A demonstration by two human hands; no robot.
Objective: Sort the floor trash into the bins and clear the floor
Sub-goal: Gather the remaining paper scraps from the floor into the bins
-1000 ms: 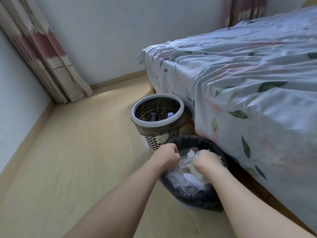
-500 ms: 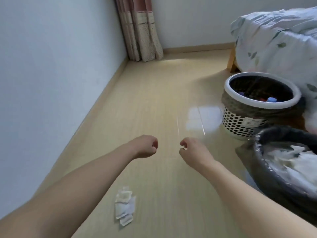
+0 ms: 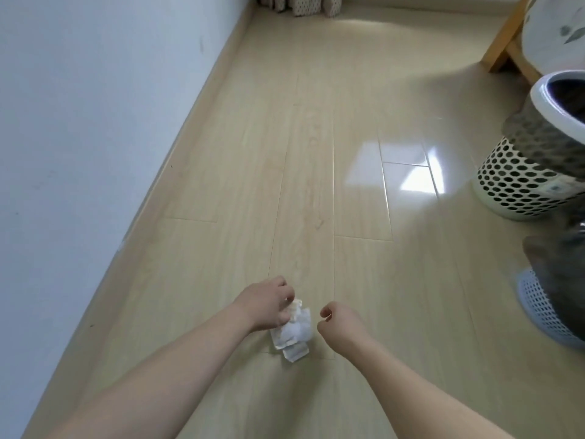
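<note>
A crumpled white paper scrap (image 3: pixel 292 332) lies on the wooden floor (image 3: pixel 316 185), its long axis running roughly away from the person, between two hands. The left hand (image 3: pixel 264 307) is nearer, its curled fingers on the scrap's far upper edge, though whether it truly grips cannot be told. The right hand (image 3: pixel 337 323) hovers just beside, fingers loosely curled and holding nothing. Two bins, a white perforated bin (image 3: pixel 519 182) and a dark-bagged bin (image 3: pixel 557 270), stand well apart to the right
</note>
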